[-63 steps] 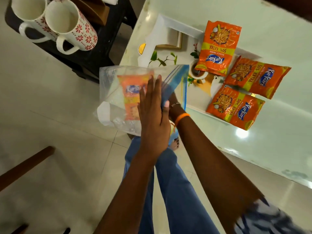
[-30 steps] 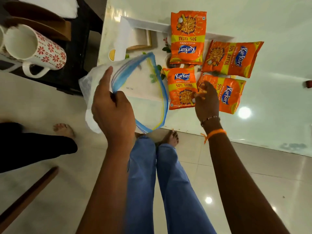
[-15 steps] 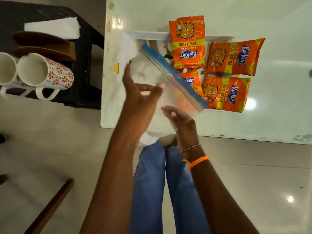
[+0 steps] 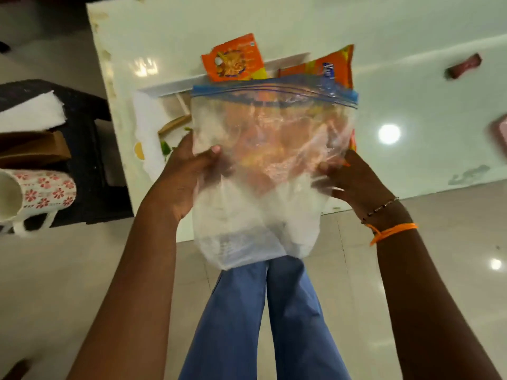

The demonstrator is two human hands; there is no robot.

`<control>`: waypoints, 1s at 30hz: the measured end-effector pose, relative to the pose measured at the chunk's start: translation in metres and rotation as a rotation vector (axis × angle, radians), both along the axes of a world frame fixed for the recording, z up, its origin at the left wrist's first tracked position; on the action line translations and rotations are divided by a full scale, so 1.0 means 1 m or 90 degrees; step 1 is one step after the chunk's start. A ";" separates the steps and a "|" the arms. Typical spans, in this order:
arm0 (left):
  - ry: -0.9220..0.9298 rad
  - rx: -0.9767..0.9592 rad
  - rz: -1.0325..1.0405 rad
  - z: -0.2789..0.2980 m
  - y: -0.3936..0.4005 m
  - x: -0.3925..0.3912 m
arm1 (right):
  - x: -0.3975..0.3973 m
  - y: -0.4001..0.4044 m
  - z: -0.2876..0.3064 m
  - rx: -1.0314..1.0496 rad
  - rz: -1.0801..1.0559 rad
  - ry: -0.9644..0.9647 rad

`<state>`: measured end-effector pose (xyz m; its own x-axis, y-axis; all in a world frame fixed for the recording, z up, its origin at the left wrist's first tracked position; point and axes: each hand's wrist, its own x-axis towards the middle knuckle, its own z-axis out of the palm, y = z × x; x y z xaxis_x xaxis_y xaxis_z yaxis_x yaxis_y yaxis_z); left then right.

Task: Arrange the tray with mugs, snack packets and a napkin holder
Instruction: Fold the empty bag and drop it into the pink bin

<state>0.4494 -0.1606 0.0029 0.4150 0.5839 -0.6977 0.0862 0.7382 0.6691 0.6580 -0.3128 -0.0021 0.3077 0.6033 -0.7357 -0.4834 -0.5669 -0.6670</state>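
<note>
Both hands hold a clear zip-lock bag [image 4: 271, 171] up in front of the camera, blue seal strip at top, over the near edge of the white counter [image 4: 411, 105]. Left hand [image 4: 183, 171] has its grip closed on the bag's left side, thumb on the front, fingers behind; right hand [image 4: 356, 179] grips the right side, w/ a bead bracelet and orange thread at the wrist. Bag looks empty, though the plastic is crinkled and blurry, so can't be sure. Behind it on the counter sits the white tray [image 4: 170, 86], printed w/ leaves, mostly hidden. Two orange snack packets show above the seal: one [image 4: 233, 58] at top centre, another [image 4: 329, 67] to its right; more orange shows through the plastic, count unclear. Left of the counter, a black side table [image 4: 90, 160] carries a white mug w/ red flowers [image 4: 41, 193] lying on its side, mouth twd the frame edge, a brown wooden napkin holder [image 4: 35, 146] just beyond it, and a stack of white napkins [image 4: 30, 111] further back. A small dark red object [image 4: 463, 68] lies far right on the counter, too blurred to name. Blue trouser legs [image 4: 263, 319] below, over the tiled floor [image 4: 55, 270].
</note>
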 end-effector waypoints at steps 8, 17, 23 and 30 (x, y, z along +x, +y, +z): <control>0.175 0.365 -0.277 0.016 -0.027 0.095 | 0.040 -0.078 0.004 0.063 -0.192 -0.252; 0.304 0.610 -0.634 0.034 -0.108 0.214 | 0.148 -0.183 0.032 -0.191 0.069 -0.616; 0.311 0.319 -0.266 0.044 -0.236 0.331 | 0.185 -0.251 0.049 -0.138 -0.089 -0.893; -0.121 -0.224 -0.244 0.038 -0.326 0.403 | 0.191 -0.297 0.024 -0.145 -0.084 -1.064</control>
<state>0.8525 -0.4867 0.0409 0.6898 0.1113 -0.7154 0.2940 0.8599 0.4172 0.8485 -0.6099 0.0223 0.8184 0.4476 0.3605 0.5667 -0.7330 -0.3764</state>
